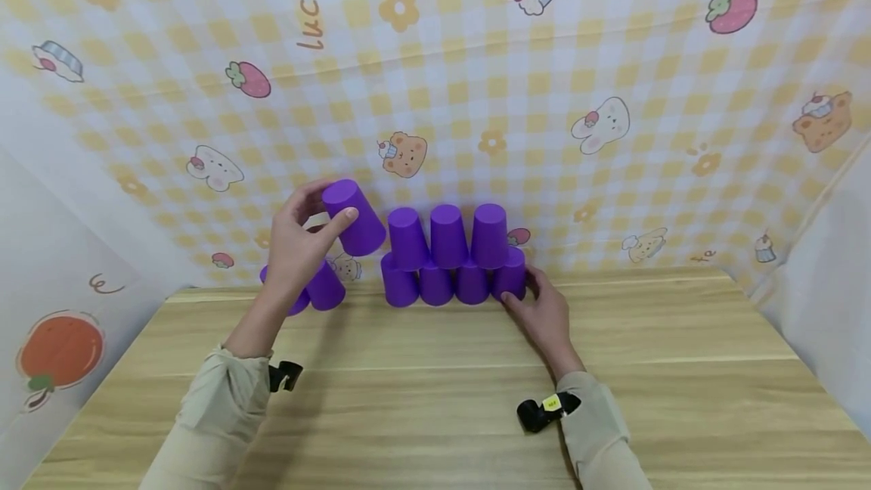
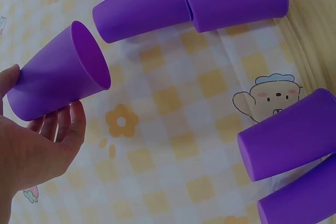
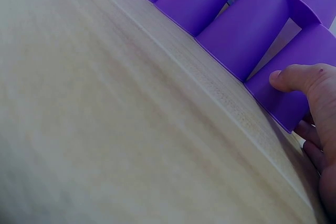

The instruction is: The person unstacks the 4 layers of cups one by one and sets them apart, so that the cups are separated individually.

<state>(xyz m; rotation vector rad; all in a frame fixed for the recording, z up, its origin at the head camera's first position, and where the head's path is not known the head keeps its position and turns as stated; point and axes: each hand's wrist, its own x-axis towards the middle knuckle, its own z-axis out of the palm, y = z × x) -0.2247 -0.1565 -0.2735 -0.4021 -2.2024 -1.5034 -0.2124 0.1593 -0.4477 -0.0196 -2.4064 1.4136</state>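
Observation:
My left hand (image 1: 296, 248) holds a purple cup (image 1: 359, 224) up in the air, thumb on one side and fingers on the other. The cup is tilted, its mouth facing down and to the right, just left of the upper row of stacked cups. In the left wrist view its open rim shows on the held cup (image 2: 52, 74). My right hand (image 1: 547, 316) grips the rightmost bottom cup (image 1: 510, 277), thumb on its front; its other fingers are partly hidden behind. Three upside-down cups (image 1: 447, 237) form an upper row across a bottom row of several cups (image 1: 436, 287).
Left of the stack, two more purple cups stand upside down; one cup (image 1: 327, 289) shows well, the other is partly behind my left wrist. Behind everything rises a checked cloth (image 1: 449, 82) with printed figures. The wooden table (image 1: 408, 392) runs up to it.

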